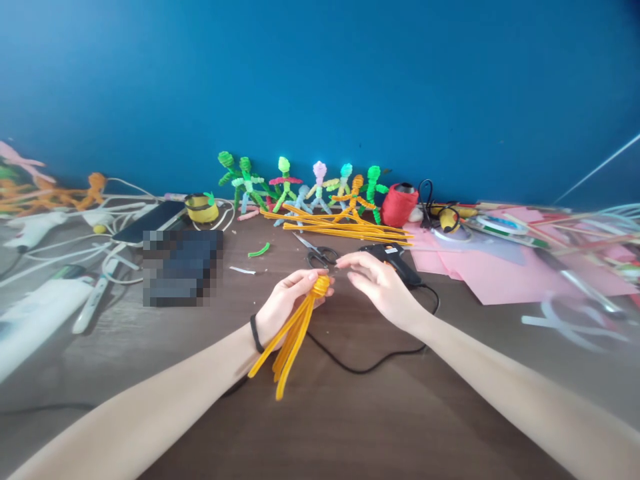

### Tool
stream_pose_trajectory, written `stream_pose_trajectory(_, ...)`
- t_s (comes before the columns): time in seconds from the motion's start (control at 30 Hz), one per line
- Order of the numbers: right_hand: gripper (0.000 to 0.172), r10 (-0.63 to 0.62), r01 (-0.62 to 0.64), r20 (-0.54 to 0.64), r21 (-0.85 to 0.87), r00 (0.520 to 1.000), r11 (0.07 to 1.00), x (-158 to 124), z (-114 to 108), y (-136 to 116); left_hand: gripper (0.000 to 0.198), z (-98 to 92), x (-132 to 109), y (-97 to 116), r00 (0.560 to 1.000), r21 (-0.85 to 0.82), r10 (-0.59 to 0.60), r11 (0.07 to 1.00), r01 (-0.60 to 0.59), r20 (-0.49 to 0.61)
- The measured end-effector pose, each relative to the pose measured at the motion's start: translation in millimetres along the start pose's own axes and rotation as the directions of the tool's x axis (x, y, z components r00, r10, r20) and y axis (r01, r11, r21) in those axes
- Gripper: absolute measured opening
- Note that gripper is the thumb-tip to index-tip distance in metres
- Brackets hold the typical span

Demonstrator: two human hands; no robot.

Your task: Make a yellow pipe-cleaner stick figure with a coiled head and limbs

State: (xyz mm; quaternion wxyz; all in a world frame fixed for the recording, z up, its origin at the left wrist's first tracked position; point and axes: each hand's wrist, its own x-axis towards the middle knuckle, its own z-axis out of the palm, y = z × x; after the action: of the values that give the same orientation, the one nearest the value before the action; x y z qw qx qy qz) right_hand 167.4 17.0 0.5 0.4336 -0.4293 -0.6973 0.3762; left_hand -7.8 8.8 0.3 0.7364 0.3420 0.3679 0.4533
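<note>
My left hand [293,297] is closed around a bundle of yellow-orange pipe cleaners [295,333]. One end is wound into a small coiled ball between thumb and fingers, and the long loose strands hang down toward me. Just to the right of the coil hovers my right hand [377,287], its fingers stretched out and apart, with nothing visible in them. Behind both hands lie black-handled scissors [323,256]. A black glue gun [395,261] rests on the table beyond my right hand, partly hidden by it.
Several pipe-cleaner figures [320,177] lean along the blue wall, with loose orange pipe cleaners [345,230] before them. Pink sheets [505,267] and a red yarn spool [399,203] are to the right. Phones and white cables [107,263] crowd the left. A black cord [355,370] crosses the table.
</note>
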Motion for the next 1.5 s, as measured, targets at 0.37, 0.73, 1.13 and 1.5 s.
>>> stream_pose_trajectory(0.37,0.018,0.013,-0.011,0.033,-0.053,0.999,0.999,-6,1,-6,0.013,0.8,-2,0,1.000,0.016,0.009,1.000,-0.009,0.019)
stream_pose_trajectory(0.73,0.017,0.030,-0.029,-0.007,0.028,1.000,0.999,-8,7,-2,0.026,2.0,0,4,0.996,-0.066,-0.056,0.996,0.061,0.073)
stream_pose_trajectory(1.13,0.036,-0.202,0.204,0.061,-0.046,0.978,0.978,-11,10,-6,0.038,3.2,-2,3,0.989,-0.021,-0.043,0.999,0.047,0.140)
stream_pose_trajectory(1.5,0.023,-0.263,0.253,-0.066,-0.126,0.963,0.959,-11,9,-7,0.019,7.2,-3,3,0.978,0.111,-0.061,0.993,0.039,0.201)
